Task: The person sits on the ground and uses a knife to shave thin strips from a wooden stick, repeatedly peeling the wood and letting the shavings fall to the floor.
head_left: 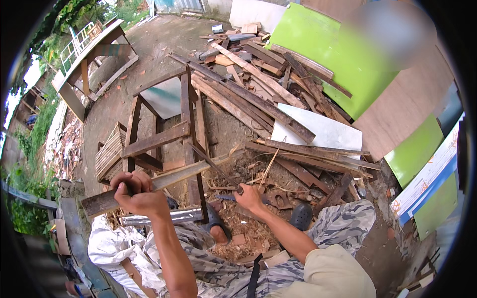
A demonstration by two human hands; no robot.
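Note:
My left hand [136, 196] is closed around a wooden plank [181, 176] near its left end. The plank slants up to the right across a dark wooden frame [155, 140] that stands in front of me. My right hand [247, 197] grips the near end of a long, thin, dark rod-like thing [211, 161]. Its far part reaches up left over the plank; whether it is a blade or a stick I cannot tell. Just beyond that hand, what looks like a handsaw's handle [279, 200] lies among wood shavings [251, 229].
Long boards [258, 107] and wood scraps are heaped ahead to the right, beside a white sheet [318, 130] and green panels [308, 44]. A wooden table [94, 54] stands at the far left. White sacking [117, 243] lies by my left leg.

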